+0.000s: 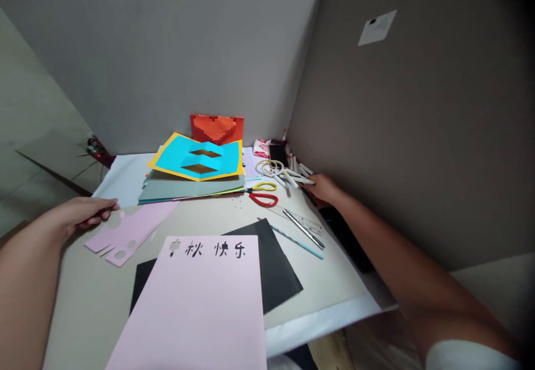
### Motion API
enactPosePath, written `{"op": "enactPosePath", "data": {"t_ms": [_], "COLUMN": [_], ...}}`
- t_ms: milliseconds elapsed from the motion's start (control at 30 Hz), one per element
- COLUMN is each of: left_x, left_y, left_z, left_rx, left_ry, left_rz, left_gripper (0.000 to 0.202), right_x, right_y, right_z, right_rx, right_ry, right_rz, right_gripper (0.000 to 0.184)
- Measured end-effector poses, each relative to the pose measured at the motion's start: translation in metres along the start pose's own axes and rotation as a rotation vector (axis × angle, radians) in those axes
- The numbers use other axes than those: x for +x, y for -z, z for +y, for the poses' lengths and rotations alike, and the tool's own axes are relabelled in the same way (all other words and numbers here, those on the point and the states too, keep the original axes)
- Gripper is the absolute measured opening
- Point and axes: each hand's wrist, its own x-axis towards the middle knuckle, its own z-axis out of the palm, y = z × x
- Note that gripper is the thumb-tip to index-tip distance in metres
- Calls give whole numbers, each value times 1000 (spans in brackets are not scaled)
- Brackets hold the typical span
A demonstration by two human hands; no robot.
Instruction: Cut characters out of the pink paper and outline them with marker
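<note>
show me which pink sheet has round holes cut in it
The narrow pink paper strip beside the left hand has the round holes; the larger pink sheet below it carries black Chinese characters and shows no holes.

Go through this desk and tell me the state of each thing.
Left hand: empty, beside the holed pink card
Right hand: at the white paper strips
Pop-up card: open
Scissors: closed
Lettered pink sheet: lying over black paper
</note>
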Motion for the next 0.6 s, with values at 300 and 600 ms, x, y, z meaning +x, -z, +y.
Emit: {"op": "enactPosePath", "data": {"t_ms": [300, 600], "left_x": [21, 16], "left_y": [5, 3], "left_z": [-9, -9], "left_rx": [26, 133], "left_ry": [85, 36], "left_rz": [-43, 6], "left_gripper": [38, 38], "right_x": [-10, -12], "right_y": [8, 11], "right_z": [7, 13], "right_rx": [439, 481], "right_ry": [-97, -60], "right_rz": [-49, 36], "right_gripper": [35, 34]}}
